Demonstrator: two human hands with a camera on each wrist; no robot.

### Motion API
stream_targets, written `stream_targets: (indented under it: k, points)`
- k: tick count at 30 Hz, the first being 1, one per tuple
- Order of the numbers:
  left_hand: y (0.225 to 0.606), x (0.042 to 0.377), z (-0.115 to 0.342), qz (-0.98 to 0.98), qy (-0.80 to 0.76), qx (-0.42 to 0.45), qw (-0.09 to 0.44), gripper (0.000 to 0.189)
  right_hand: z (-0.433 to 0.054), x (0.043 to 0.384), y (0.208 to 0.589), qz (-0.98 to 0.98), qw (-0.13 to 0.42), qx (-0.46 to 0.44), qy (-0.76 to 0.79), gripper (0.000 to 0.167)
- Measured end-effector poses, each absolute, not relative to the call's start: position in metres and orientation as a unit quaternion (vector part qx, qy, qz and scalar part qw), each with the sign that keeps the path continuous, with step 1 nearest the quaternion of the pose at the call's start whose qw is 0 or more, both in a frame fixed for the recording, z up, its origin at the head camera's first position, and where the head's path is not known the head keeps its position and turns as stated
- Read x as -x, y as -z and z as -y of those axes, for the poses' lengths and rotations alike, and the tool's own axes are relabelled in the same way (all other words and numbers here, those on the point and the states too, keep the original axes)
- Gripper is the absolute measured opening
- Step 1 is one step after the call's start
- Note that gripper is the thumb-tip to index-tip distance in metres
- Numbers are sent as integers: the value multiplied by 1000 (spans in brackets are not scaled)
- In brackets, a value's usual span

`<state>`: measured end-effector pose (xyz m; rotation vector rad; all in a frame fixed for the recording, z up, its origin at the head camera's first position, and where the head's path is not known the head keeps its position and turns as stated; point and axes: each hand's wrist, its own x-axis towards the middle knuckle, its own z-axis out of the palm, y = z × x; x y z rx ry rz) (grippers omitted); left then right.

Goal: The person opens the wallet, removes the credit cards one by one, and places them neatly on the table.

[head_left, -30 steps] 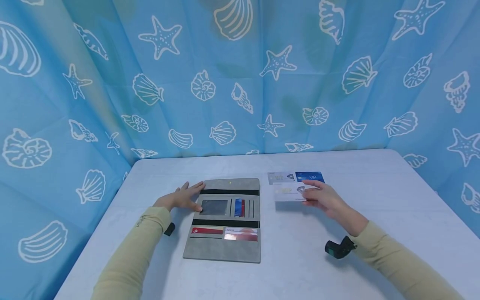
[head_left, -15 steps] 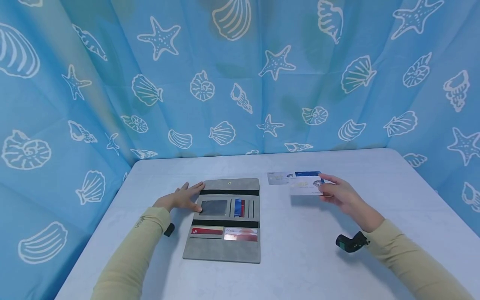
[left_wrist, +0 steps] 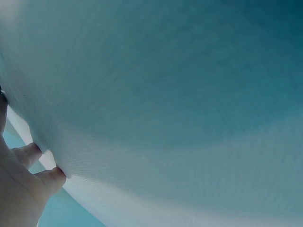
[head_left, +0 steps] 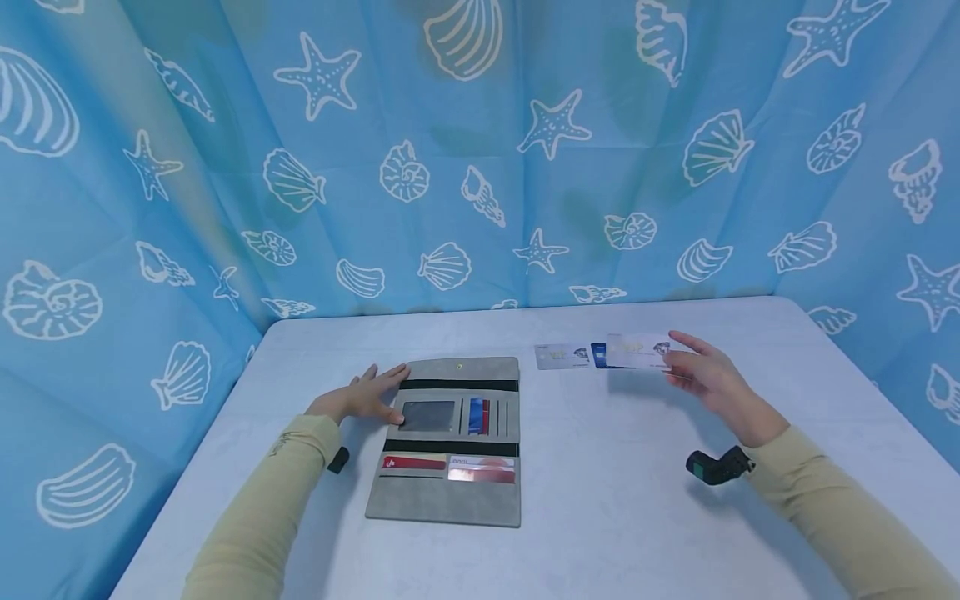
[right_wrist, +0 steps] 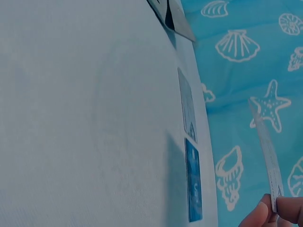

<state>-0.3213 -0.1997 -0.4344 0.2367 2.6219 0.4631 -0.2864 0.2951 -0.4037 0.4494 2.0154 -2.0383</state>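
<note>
A white plastic card (head_left: 636,351) is pinched at its right edge between the thumb and fingers of my right hand (head_left: 708,377), raised above the table. Below it lies a blue VIP card (right_wrist: 193,182), partly hidden in the head view, and to its left a silver card (head_left: 562,357). My left hand (head_left: 360,396) rests with spread fingers on the left edge of an open grey wallet (head_left: 442,506). In the wallet's slots sit a red card (head_left: 414,462), a white-and-red card (head_left: 482,469) and a blue card (head_left: 476,416).
The white table (head_left: 592,517) has its far edge against a blue curtain (head_left: 480,208) printed with shells and starfish. A black wrist camera (head_left: 718,467) hangs below the right sleeve, and another wrist camera (head_left: 339,459) is at the left sleeve.
My right hand has carried the white card to the right and slightly farther back, from beside the silver card to over the blue card. The left hand and wallet have stayed put.
</note>
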Motion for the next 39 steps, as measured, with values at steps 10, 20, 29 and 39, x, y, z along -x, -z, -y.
stream_targets:
  k: [10,20,29,39]
  points:
    - [434,321,200,-954,-167,-83,234,92,-310,295,412,-646,49,-191,737,61]
    - [435,322,200,-954,-168,-92,231,92,-316,301,424,-605,-4,-241,759,53]
    - [435,323,200,-954,-167,-86,233,93,-322,314,434,-609,-39,-287,739,50]
    - [435,322,200,-954,-167,-81,237,94,-332,322,443,-649,-27,-298,700,51]
